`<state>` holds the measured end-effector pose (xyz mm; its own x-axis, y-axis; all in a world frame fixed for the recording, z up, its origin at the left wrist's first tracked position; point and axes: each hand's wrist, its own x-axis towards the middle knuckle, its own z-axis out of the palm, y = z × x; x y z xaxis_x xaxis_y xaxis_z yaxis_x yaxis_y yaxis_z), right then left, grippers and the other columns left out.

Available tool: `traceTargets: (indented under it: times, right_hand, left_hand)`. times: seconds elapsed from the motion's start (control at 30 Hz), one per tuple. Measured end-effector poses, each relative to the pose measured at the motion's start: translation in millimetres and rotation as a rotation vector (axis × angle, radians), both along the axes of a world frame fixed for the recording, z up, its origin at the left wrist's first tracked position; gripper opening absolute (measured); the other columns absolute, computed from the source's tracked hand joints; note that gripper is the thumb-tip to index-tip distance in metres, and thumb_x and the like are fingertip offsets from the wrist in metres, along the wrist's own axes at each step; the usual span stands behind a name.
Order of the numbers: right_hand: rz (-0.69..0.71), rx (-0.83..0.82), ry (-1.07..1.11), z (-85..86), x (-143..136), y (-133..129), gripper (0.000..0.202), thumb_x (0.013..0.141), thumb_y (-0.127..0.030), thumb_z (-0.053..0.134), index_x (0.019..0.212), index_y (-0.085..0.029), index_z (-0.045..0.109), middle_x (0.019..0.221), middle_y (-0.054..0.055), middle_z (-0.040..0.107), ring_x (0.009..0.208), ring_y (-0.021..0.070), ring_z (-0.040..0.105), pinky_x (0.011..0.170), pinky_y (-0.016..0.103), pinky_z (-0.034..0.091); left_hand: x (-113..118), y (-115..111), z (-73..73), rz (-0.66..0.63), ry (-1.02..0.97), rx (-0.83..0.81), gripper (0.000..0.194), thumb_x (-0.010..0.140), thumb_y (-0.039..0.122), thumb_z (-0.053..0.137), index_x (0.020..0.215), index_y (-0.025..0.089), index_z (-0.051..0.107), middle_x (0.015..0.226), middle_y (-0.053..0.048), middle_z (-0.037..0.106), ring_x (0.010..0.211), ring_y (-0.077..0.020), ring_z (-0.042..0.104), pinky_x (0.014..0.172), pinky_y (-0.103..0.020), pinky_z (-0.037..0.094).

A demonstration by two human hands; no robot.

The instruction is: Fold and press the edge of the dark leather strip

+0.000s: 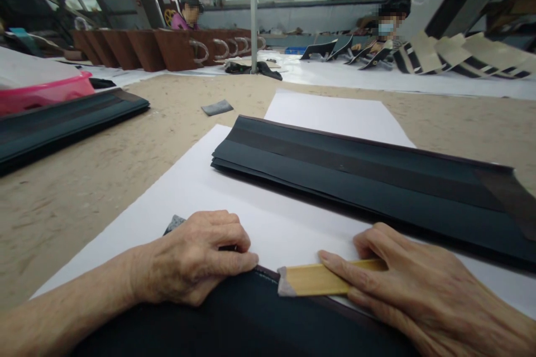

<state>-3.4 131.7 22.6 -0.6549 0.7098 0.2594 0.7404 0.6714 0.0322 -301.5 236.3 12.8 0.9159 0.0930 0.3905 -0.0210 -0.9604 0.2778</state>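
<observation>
My left hand rests curled on the near edge of a black stitched piece lying on white paper; a small grey pad peeks out beneath its fingers. My right hand presses a flat bamboo stick with a grey tip against the top edge of the black piece. Just beyond both hands lies a stack of long black strips.
Another stack of black strips and a pink tray sit at the left. A small grey pad lies on the tan table. Brown bag panels, black-and-cream pieces and two seated people are at the far side.
</observation>
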Motion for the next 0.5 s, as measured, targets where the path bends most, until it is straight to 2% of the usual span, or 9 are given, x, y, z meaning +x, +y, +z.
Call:
traceTargets:
  times: [0.23, 0.4, 0.5]
  right_hand:
    - [0.041, 0.055, -0.013, 0.6, -11.1, 8.9, 0.037, 0.095, -0.025, 0.035, 0.126, -0.024, 0.056, 0.077, 0.005, 0.052, 0.06, 0.0134, 0.052, 0.05, 0.022, 0.044]
    - [0.056, -0.009, 0.008, -1.2, -11.1, 15.3, 0.038, 0.095, -0.024, 0.036, 0.128, -0.026, 0.055, 0.078, 0.005, 0.053, 0.06, 0.014, 0.052, 0.05, 0.024, 0.044]
    - [0.051, -0.031, 0.023, -0.8, -12.6, 17.3, 0.039, 0.094, -0.024, 0.037, 0.128, -0.026, 0.055, 0.078, 0.006, 0.053, 0.059, 0.0146, 0.053, 0.05, 0.024, 0.045]
  left_hand:
    - [-4.7, 3.7, 3.9, -0.007, 0.0, -0.019, 0.03, 0.085, 0.006, 0.037, 0.106, 0.013, 0.056, 0.087, -0.01, 0.058, 0.074, -0.0194, 0.05, 0.064, -0.033, 0.036]
    - [-24.7, 7.0, 12.1, 0.05, 0.055, -0.086, 0.028, 0.088, 0.006, 0.04, 0.11, 0.015, 0.055, 0.087, -0.009, 0.058, 0.076, -0.0179, 0.053, 0.067, -0.032, 0.042]
    - [-39.3, 8.8, 9.8, 0.096, -0.005, -0.106, 0.029, 0.091, 0.006, 0.039, 0.112, 0.017, 0.056, 0.086, -0.008, 0.058, 0.076, -0.0162, 0.053, 0.067, -0.03, 0.043]
